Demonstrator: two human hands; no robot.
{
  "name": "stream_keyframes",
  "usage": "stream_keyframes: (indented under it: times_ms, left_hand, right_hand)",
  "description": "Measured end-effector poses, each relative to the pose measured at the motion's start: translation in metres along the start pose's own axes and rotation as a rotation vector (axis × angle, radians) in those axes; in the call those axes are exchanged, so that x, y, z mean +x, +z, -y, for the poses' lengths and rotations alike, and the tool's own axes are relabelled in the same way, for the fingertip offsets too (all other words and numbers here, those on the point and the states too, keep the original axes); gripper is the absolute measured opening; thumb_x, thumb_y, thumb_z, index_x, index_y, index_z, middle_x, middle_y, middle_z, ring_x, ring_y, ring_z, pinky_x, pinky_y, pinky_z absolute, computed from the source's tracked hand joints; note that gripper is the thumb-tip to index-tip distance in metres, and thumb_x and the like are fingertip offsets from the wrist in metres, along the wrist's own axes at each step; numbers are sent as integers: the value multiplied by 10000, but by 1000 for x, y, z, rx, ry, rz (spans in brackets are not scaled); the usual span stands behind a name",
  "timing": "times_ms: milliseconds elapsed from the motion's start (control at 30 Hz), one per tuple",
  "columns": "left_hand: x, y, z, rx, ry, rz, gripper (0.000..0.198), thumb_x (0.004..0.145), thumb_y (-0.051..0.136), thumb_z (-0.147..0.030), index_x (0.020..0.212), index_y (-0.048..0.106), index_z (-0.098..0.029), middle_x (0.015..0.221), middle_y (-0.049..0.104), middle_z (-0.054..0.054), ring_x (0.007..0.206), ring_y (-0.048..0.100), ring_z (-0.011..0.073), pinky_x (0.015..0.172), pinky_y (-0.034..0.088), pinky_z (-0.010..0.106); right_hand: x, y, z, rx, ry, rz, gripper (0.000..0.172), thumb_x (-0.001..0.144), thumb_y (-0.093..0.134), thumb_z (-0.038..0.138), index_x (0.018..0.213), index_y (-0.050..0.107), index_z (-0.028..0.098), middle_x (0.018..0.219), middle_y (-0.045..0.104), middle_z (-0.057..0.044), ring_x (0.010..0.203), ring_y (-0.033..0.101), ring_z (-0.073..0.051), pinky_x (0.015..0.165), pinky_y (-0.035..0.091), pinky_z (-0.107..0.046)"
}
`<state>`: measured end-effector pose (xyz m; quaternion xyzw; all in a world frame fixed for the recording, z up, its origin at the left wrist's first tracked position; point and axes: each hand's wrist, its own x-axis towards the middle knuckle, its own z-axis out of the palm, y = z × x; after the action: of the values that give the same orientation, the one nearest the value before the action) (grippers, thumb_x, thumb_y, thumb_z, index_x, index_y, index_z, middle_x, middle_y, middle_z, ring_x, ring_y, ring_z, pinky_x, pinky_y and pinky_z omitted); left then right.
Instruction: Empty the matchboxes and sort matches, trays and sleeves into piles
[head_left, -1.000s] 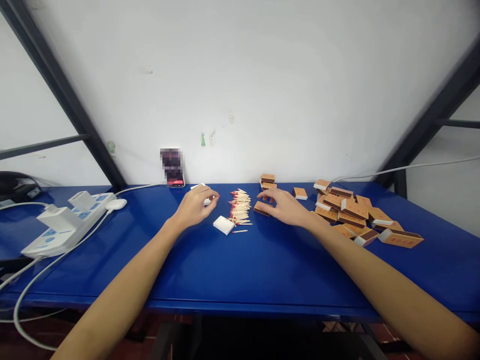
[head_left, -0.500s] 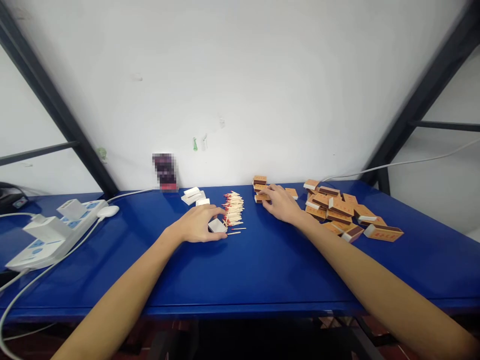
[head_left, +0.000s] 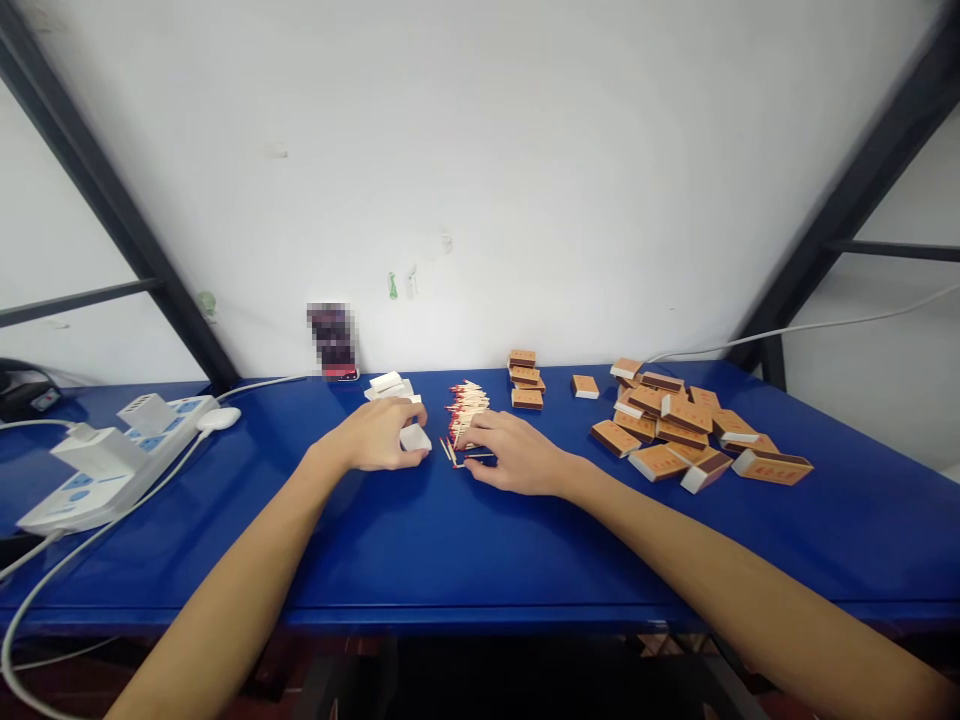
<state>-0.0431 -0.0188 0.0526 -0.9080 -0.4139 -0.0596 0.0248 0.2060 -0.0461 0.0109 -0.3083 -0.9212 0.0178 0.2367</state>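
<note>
A small white matchbox tray is held between the thumb and fingers of my left hand. Just right of it lies a long pile of red-tipped matches. My right hand is at the near end of this pile, thumb and forefinger apart, with matches at its fingertips. A few loose matches lie between the two hands. Behind my left hand sit several more white trays. Orange matchboxes stand stacked behind my right hand.
A heap of matchboxes covers the right side of the blue table, and a single matchbox lies left of it. A white power strip with cables is at the left. A blurred dark phone-like object leans against the wall.
My right hand has left the stacked matchboxes and come toward me and left to the matches. My left hand has shifted slightly left with the white tray, away from the pile.
</note>
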Motion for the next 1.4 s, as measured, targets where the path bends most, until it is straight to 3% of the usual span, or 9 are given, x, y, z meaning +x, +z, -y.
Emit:
stream_keyframes:
  times_ms: [100,233,433,700,1000,1167,1267,1400]
  left_hand:
    - [-2,0,8,126,-37,-72,340,757,659,-431,1008,661,-202,1007,611,80,984,589,296,825,419,396]
    - [2,6,0,77,48,-132,296,798,661,-382,1034,685,-205,1043,588,78,991,573,264,876,417,388]
    - [9,16,-22,60,229,-37,185,891,583,-205,986,737,-243,983,596,59,899,563,216,856,398,375]
    - [10,15,-24,53,222,-16,182,928,593,-229,1035,740,-245,982,613,62,912,564,221,842,388,378]
    - [7,13,-24,-15,229,9,150,917,600,-221,949,746,-238,941,632,46,894,570,211,841,388,362]
    - [15,24,-35,-40,263,-36,184,946,532,-212,926,715,-208,914,633,56,896,554,212,809,388,352]
    - [24,36,-45,14,259,-92,174,954,510,-212,905,675,-189,928,633,68,918,546,224,794,374,358]
    - [30,40,-44,49,194,-216,203,978,497,-294,902,651,-187,899,625,63,878,549,218,786,370,357]
  right_hand:
    - [-2,-3,-4,-17,41,31,124,863,645,258,950,672,174,940,655,-70,885,582,-214,775,401,-328]
    - [-2,-3,-9,-7,49,76,82,865,626,231,810,649,174,844,627,-43,796,552,-177,732,374,-299]
    - [-2,-7,-11,79,90,146,86,817,615,151,734,626,171,760,629,-11,692,514,-132,647,335,-261]
    - [-4,-10,-24,158,150,138,31,805,640,199,806,664,179,723,597,8,647,485,-116,591,318,-240]
    - [-3,-23,-18,435,160,300,80,775,653,159,770,733,161,657,647,16,569,535,-100,569,406,-224]
    - [-3,-30,-6,485,148,412,98,759,659,145,751,752,175,610,641,26,542,544,-105,545,413,-224]
    - [-3,-25,-5,453,144,355,109,762,648,128,743,744,176,578,622,31,528,549,-106,544,412,-224]
    - [-2,-10,-13,310,176,173,98,790,634,121,734,702,163,579,603,31,514,514,-96,546,375,-225]
